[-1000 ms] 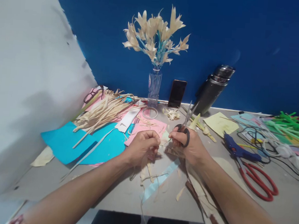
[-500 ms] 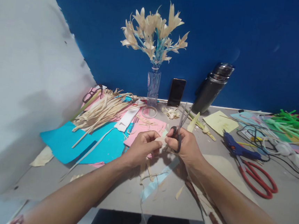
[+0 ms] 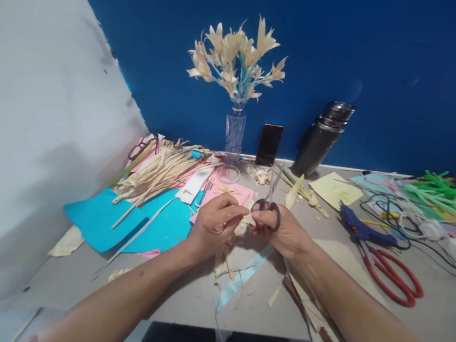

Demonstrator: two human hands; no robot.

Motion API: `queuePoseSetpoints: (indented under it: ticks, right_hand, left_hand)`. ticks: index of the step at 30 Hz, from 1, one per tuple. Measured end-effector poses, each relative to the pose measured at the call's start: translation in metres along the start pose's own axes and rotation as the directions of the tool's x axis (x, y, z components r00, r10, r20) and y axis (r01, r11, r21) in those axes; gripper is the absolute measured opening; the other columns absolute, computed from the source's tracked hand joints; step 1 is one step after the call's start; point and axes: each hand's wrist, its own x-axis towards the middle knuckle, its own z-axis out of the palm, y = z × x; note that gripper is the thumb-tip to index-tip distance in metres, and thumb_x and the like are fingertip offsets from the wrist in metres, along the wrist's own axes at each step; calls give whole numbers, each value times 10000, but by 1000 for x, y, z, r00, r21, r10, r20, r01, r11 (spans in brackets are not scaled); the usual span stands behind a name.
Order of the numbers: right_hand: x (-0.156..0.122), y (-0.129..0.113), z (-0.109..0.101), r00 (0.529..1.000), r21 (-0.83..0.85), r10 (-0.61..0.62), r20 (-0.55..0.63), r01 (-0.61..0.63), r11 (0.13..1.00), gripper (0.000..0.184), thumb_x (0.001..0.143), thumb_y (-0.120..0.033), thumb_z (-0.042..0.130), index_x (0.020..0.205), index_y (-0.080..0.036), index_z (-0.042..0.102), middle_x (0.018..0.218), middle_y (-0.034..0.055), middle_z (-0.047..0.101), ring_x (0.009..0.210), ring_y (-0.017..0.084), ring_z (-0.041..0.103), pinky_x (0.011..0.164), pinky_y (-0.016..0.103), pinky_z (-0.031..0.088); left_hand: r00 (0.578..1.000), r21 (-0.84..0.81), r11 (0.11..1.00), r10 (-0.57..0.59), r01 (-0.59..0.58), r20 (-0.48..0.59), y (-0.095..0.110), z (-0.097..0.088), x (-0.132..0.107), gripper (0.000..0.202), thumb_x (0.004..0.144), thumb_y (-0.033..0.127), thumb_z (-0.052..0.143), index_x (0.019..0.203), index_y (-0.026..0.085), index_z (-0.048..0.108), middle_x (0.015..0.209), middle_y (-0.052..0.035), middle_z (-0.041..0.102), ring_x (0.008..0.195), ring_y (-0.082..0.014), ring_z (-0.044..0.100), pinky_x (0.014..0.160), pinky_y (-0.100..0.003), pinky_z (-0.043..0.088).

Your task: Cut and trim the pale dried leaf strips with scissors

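My right hand [image 3: 282, 231] is closed round black-handled scissors [image 3: 270, 204] whose blades point up and away from me. My left hand [image 3: 215, 223] pinches a small cream-coloured strip of dried leaf [image 3: 244, 223], held right beside the scissor handles. Both hands meet above the grey table [image 3: 185, 295], over loose cream scraps and a pale blue paper strip [image 3: 238, 278].
A glass vase of cream leaf flowers [image 3: 239, 71], a phone [image 3: 269, 144] and a dark flask [image 3: 322, 139] stand along the blue wall. A pile of dried strips [image 3: 160, 170] lies on cyan paper [image 3: 100, 218] at left. A blue glue gun [image 3: 360, 230], red scissors [image 3: 392, 273], cables and green stems lie at right.
My hands have drawn closer together. The scissors have tilted, their blades swinging from the right towards upright, and my left fingers have lifted to pinch the strip.
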Motion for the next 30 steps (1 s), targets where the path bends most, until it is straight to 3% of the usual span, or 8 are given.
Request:
queuePoseSetpoints:
  ticks: [2, 4, 6, 8, 15, 19, 25, 30]
  right_hand:
    - [-2, 0, 4, 993, -69, -90, -71, 85, 994, 275, 640, -289, 808, 778, -164, 606, 640, -26, 562, 573, 111, 526, 549, 229, 444]
    - [-3, 0, 5, 971, -179, -195, -139, 169, 969, 259, 656, -278, 788, 804, -170, 606, 624, -32, 555, 545, 104, 493, 515, 224, 403]
    - [-4, -1, 5, 939, -283, -293, -181, 235, 930, 233, 663, -269, 775, 802, -174, 614, 632, -27, 559, 534, 101, 470, 492, 225, 372]
    - [-5, -1, 4, 918, -350, -346, -196, 264, 899, 203, 668, -261, 764, 784, -178, 620, 639, -23, 557, 533, 103, 458, 482, 229, 359]
    - [-6, -1, 3, 938, -423, -334, -88, 269, 865, 204, 663, -258, 761, 803, -191, 628, 649, -22, 576, 564, 119, 485, 507, 236, 378]
    - [-7, -2, 2, 949, -390, -305, -81, 251, 886, 213, 650, -257, 775, 783, -186, 625, 667, -22, 590, 586, 123, 508, 539, 240, 395]
    - [-5, 0, 1, 975, -267, -221, -13, 210, 941, 313, 622, -276, 834, 805, -183, 598, 677, -13, 600, 593, 140, 554, 579, 270, 443]
    - [-3, 3, 3, 980, -200, -199, -6, 194, 960, 346, 609, -303, 849, 793, -183, 581, 660, -14, 618, 585, 150, 592, 573, 269, 457]
  left_hand:
    - [995, -90, 991, -98, 94, -37, 5, 2, 1, 176, 746, 186, 694, 902, 242, 753, 850, -53, 618, 815, -176, 557, 766, -292, 448]
    - [954, -286, 917, -299, 279, -25, 10, 3, 2, 173, 749, 229, 684, 919, 217, 711, 810, -36, 610, 740, -162, 569, 688, -284, 473]
    - [866, -490, 730, -485, 477, 121, 13, 4, 5, 155, 769, 311, 662, 857, 183, 654, 730, -21, 580, 633, -144, 559, 579, -266, 471]
    - [792, -582, 562, -548, 588, 270, 15, 5, 6, 227, 773, 384, 662, 797, 167, 598, 681, -18, 567, 576, -137, 555, 504, -247, 448]
    - [769, -560, 539, -538, 629, 345, 10, 10, 4, 273, 704, 312, 762, 742, 173, 530, 564, 16, 552, 436, -92, 487, 413, -198, 347]
    - [740, -588, 467, -535, 660, 406, 6, 9, 4, 258, 718, 312, 747, 772, 178, 533, 575, 4, 578, 454, -108, 504, 409, -196, 332]
    - [758, -694, 321, -386, 645, 526, 5, 9, 2, 207, 716, 233, 753, 739, 141, 568, 611, -11, 560, 544, -99, 520, 560, -239, 423]
    - [759, -695, 335, -438, 636, 483, 4, 9, 1, 310, 759, 417, 718, 750, 147, 566, 609, -21, 561, 535, -128, 539, 526, -247, 408]
